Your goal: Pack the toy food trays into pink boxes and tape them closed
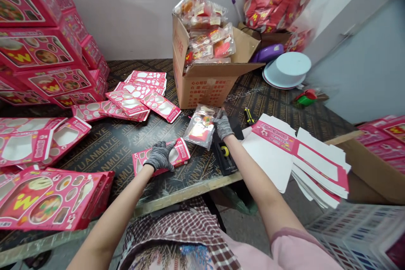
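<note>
My left hand (pixel 160 156), in a grey striped glove, lies across a small pink carton (pixel 181 150) with window cutouts, near the table's front edge. Its fingers are spread over the carton's face. To the right, my gloved right hand (pixel 223 125) pinches the right edge of a clear plastic pack (pixel 200 128), which holds small coloured pieces and a red part. The pack rests on the table just in front of the brown cardboard box (pixel 209 88). Part of the right fingertips is hidden behind the hand.
More clear packs (pixel 210 38) fill the cardboard box. Flat pink cartons (pixel 136 97) lie at centre left; stacked pink boxes (pixel 41 50) rise behind them. A black tape dispenser (pixel 225 160), a yellow-black cutter (pixel 249 116) and white-pink card sheets (pixel 294 152) lie to the right.
</note>
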Demonstrator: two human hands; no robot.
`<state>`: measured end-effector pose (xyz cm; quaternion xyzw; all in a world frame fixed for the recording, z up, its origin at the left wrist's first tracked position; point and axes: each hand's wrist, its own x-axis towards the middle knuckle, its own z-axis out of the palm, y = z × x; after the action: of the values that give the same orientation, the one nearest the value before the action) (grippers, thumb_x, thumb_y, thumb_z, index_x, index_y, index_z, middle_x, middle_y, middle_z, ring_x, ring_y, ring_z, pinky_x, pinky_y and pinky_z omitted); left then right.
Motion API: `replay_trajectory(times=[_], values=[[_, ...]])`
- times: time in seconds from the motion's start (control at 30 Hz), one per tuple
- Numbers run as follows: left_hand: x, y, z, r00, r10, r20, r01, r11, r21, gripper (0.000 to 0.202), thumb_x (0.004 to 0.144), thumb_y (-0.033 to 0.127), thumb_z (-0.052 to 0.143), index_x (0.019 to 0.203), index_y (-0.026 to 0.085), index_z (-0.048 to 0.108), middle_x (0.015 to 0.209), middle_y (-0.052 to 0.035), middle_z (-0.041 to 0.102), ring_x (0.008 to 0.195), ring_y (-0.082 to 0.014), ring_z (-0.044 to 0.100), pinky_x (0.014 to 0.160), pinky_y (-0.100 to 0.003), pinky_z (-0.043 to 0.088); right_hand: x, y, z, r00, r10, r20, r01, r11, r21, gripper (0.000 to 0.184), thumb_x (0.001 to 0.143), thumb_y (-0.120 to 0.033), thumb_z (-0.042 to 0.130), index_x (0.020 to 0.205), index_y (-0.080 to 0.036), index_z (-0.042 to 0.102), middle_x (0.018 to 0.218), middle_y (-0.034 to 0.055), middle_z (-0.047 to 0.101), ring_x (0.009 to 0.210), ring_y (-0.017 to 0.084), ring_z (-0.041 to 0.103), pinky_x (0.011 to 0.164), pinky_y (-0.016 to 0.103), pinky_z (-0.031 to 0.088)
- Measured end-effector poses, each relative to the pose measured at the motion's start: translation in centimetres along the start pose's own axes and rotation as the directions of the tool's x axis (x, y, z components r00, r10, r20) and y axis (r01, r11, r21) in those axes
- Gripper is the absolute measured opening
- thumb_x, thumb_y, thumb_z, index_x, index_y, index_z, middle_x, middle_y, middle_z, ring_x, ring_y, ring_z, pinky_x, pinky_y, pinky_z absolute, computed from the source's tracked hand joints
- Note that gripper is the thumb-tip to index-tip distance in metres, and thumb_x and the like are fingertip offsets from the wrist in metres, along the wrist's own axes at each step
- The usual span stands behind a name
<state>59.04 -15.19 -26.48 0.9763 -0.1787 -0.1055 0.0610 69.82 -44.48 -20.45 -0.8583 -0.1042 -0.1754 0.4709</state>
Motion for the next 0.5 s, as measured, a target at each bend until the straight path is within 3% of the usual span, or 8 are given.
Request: replay_trajectory(times=[0.13, 0.2, 0.37, 0.5], values=[[-0.5, -1.0, -1.1, 0.999, 0.022, -0.03, -0.023, 0.999, -0.034, 0.129, 0.052, 0.059, 0.087, 0.16, 0.022, 0.027, 0.135, -0.0199, 0.057, 0.124, -0.0385, 0.056, 0.106, -0.045, 0.04, -2.1, -2.6, -4.4, 0.986, 0.167, -0.005, -0.157, 0.935, 0.318, 0.066, 0.077, -0.037, 0.062, 0.141, -0.025, 0.05, 0.134, 0.0077, 0.066, 0.113, 0.025, 0.067, 0.095, 0.043, 0.058], [-1.3, -1.7, -1.7, 0.992, 0.026, -0.121, -0.036, 0.995, -0.088, 0.125, 0.057, 0.059, 0.084, 0.16, 0.02, 0.026, 0.131, -0.0178, 0.059, 0.121, -0.0361, 0.058, 0.105, -0.043, 0.042, -3.7, -4.0, -6.3, 0.974, 0.226, 0.024, -0.211, 0.86, 0.464, 0.065, 0.07, -0.04, 0.071, 0.132, -0.026, 0.058, 0.129, 0.0056, 0.069, 0.114, 0.027, 0.067, 0.099, 0.044, 0.056], [-4.1, -2.6, -2.5, 0.905, -0.008, -0.425, -0.108, 0.962, -0.249, 0.125, 0.057, 0.053, 0.087, 0.159, 0.02, 0.023, 0.136, -0.0149, 0.058, 0.121, -0.0355, 0.057, 0.11, -0.046, 0.041, -7.9, -6.7, -8.7, 0.955, 0.262, 0.135, -0.295, 0.82, 0.491, 0.063, 0.063, -0.045, 0.084, 0.121, -0.025, 0.067, 0.121, 0.0047, 0.073, 0.111, 0.028, 0.069, 0.098, 0.045, 0.057], [-5.9, -1.4, -2.1, 0.868, 0.036, -0.496, -0.212, 0.929, -0.304, 0.131, 0.054, 0.055, 0.088, 0.16, 0.018, 0.02, 0.146, -0.0163, 0.051, 0.129, -0.0367, 0.053, 0.114, -0.048, 0.039, -10.5, -8.0, -8.3, 0.948, 0.24, 0.21, -0.313, 0.832, 0.459, 0.067, 0.063, -0.046, 0.088, 0.123, -0.023, 0.07, 0.114, 0.0045, 0.076, 0.105, 0.027, 0.071, 0.094, 0.046, 0.059]])
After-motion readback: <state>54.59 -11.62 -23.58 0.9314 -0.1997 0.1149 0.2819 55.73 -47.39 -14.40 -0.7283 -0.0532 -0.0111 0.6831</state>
